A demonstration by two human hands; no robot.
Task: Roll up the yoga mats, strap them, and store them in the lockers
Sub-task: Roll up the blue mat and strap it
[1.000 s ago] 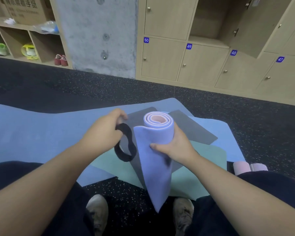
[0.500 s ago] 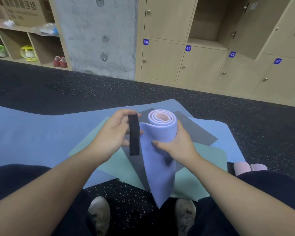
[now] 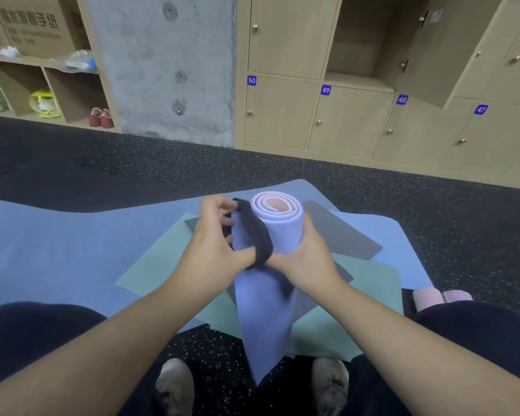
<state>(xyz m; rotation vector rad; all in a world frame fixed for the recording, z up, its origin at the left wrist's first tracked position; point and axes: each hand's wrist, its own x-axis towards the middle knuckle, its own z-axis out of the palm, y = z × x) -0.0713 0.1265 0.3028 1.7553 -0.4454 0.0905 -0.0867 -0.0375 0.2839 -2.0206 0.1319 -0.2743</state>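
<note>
Yoga mats first, since they're all over the dark speckled rubber floor (image 3: pixel 433 211): a big light blue flat mat (image 3: pixel 57 235) sprawls across the left and middle, with a pale green flat mat (image 3: pixel 150 274) on top of it and a dark grey flat mat (image 3: pixel 342 232) on top of that. Behind them runs a wall of light wooden lockers (image 3: pixel 282 109) with blue number tags 50 down to 47, and one upper locker (image 3: pixel 357 46) has its door swung open. Further left is a wooden shoe shelf (image 3: pixel 42 85) with a few pairs in it.

Front and centre, the lilac rolled mat with a pink inner side (image 3: pixel 267 289) is held tilted above the flat ones, rolled end facing up and away, lower end down between the person's shoes. The right hand (image 3: pixel 306 259) is wrapped around its right side, fingers curled behind. The left hand (image 3: pixel 213 247) pinches the black fabric strap (image 3: pixel 257 235), which runs diagonally across the front of the roll. A pink rolled mat (image 3: pixel 430 297) lies on the floor by the right knee.
</note>
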